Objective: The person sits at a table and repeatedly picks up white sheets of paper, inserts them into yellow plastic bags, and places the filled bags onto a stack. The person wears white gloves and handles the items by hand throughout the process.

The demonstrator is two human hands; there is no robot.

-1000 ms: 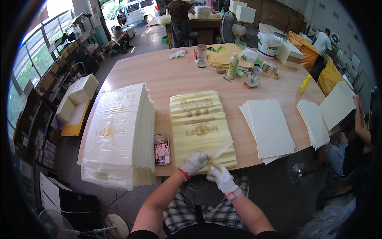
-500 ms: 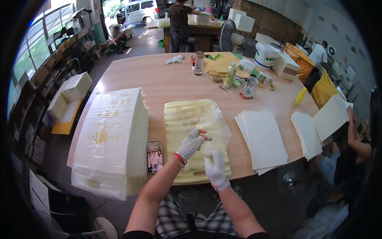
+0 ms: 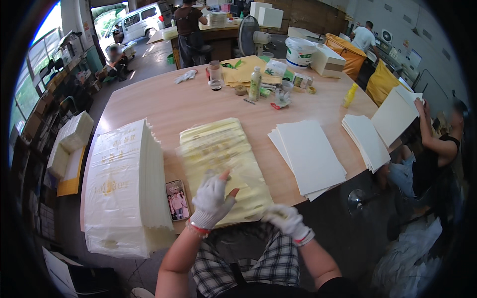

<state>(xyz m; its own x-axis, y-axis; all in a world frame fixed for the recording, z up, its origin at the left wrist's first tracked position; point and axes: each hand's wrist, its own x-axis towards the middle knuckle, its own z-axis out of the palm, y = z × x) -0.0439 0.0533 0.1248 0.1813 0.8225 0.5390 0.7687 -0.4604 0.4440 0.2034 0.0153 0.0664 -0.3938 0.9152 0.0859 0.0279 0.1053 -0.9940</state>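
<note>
Head view shows a broad wooden desk carrying a tall wrapped stack of white bags at the person's left, a fanned pile of yellow bags at the near edge in the middle, and white sheets to the right. Smaller, a phone lies between the white stack and the yellow pile. Both gloved hands work at that pile: the left hand rests half-open on it, while the right hand is curled closed at its near corner, grip unclear.
</note>
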